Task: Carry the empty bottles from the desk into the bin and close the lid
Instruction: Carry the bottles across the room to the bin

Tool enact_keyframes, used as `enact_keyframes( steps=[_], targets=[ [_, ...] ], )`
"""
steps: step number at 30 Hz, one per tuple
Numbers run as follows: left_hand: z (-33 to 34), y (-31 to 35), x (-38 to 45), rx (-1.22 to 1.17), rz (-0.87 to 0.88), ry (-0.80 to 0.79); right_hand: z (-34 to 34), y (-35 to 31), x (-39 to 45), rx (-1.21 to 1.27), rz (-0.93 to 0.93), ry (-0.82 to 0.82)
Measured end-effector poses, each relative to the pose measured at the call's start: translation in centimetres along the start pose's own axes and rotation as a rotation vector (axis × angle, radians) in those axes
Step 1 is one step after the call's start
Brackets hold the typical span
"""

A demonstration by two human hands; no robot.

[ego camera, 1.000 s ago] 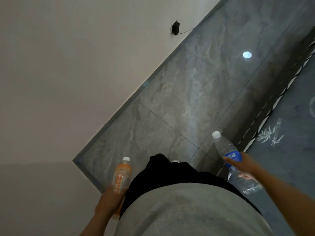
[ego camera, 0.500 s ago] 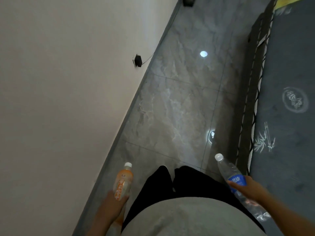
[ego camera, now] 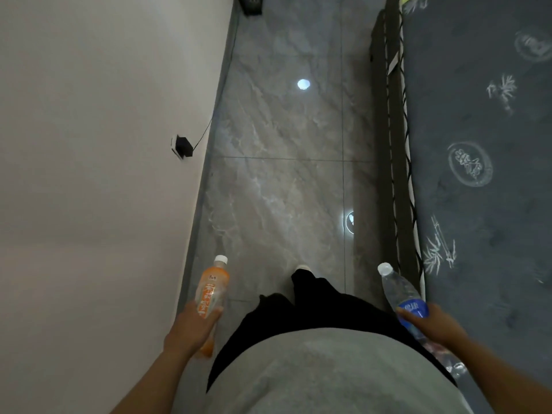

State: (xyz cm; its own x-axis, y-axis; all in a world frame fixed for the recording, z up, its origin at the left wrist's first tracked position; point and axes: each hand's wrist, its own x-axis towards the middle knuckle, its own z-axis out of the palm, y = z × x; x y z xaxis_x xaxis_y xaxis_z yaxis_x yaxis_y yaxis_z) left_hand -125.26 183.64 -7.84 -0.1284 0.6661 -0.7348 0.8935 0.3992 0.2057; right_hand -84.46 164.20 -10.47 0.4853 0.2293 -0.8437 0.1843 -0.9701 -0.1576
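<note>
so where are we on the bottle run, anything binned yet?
Done: both bottles are picked up. In hand: the left hand grips the orange bottle, the right hand grips the clear blue-label bottle, walking along the tiled floor beside the wall. Left: no bin in view; dropping both in and closing the lid.

Person seen from above, in grey and black.
A loose grey top (ego camera: 328, 375) covered the torso, black trousers (ego camera: 313, 306) showed below it, and a pale shoe tip (ego camera: 302, 267) peeked out. Both forearms were bare, with no sleeves reaching them.
</note>
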Motion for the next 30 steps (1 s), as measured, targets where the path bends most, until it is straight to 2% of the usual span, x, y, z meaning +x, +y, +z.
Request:
enact_keyframes(
  steps=[6,14,24,27,30],
  targets=[
    [-1.7,3.2,2.6,-0.019,-0.067,-0.029,-5.0,-9.4,2.9,0.033,-0.111,0.035],
    [-6.8,9.3,9.7,0.0,-0.16,-0.085,-8.7,-19.5,6.3,0.1,-0.063,0.009],
    [-16.4,23.6,21.3,0.124,0.035,-0.068,-10.6,-24.7,8.5,0.167,0.124,0.024],
    [-17.9,28.7,24.1,0.11,0.114,-0.061,-11.6,-25.9,10.0,0.269,0.171,0.027],
    [-18.7,33.6,26.6,0.11,0.149,-0.061,-13.6,-27.9,12.4,0.254,0.179,-0.001]
  ],
)
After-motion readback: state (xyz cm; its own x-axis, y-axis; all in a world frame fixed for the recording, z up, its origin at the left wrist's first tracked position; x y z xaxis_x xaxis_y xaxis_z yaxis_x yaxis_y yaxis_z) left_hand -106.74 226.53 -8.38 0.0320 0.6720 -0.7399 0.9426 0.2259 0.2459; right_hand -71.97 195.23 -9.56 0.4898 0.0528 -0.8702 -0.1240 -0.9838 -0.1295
